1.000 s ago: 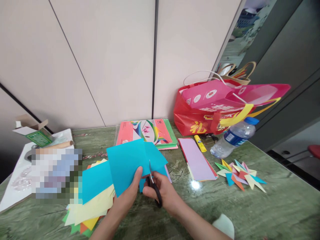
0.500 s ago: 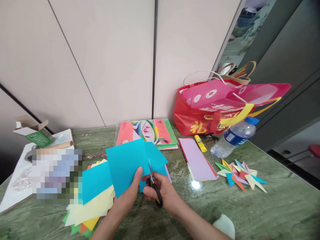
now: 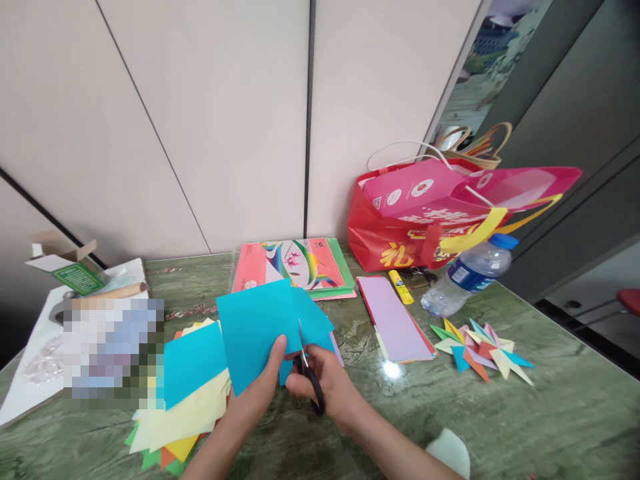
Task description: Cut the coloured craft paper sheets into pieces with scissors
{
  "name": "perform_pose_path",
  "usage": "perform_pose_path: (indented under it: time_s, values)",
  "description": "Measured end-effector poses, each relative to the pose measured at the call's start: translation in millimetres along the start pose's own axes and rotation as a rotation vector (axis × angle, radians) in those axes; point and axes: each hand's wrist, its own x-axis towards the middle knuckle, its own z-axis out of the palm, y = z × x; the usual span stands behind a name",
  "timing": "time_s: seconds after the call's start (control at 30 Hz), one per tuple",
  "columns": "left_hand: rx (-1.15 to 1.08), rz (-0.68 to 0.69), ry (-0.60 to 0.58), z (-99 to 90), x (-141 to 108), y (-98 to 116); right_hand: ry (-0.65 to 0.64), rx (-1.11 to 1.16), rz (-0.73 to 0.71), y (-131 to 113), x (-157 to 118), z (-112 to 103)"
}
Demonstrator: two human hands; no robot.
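Note:
My left hand (image 3: 263, 393) pinches a blue paper sheet (image 3: 257, 330) near its lower right edge, thumb on top. In my right hand (image 3: 327, 387) are black-handled scissors (image 3: 314, 385), their blades at the right part of the blue paper. Beyond the blades another blue piece (image 3: 314, 319) slants to the right; whether it is still joined to the sheet I cannot tell. Left of my left hand, a blue sheet (image 3: 195, 363) lies on a fanned pile of coloured paper (image 3: 187, 413).
Behind my hands lies a colourful paper pack (image 3: 300, 263). To the right are lilac strips (image 3: 397, 320), a yellow glue stick (image 3: 401, 287), a plastic bottle (image 3: 470, 273), folded paper stars (image 3: 483, 350) and a red bag (image 3: 385, 230). A green box (image 3: 77, 273) stands left.
The blue sheet in my left hand has shifted and turned slightly to the right. My right hand and the scissors have barely moved.

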Motion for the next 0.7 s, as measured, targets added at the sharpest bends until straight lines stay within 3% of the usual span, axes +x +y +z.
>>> perform_pose_path:
  time_s: [0.2, 0.4, 0.7]
  values:
    - [0.003, 0.015, 0.034, 0.5, -1.5, 3.4, 0.009, -0.013, 0.028, -1.3, -1.0, 0.7]
    - [-0.100, -0.068, -0.033, -1.5, -0.3, 1.6, 0.010, -0.028, 0.030, -2.2, -1.2, 1.0]
    - [-0.104, -0.010, -0.003, -0.7, 3.0, -5.3, 0.029, -0.017, 0.034, -0.6, -0.9, 1.5]
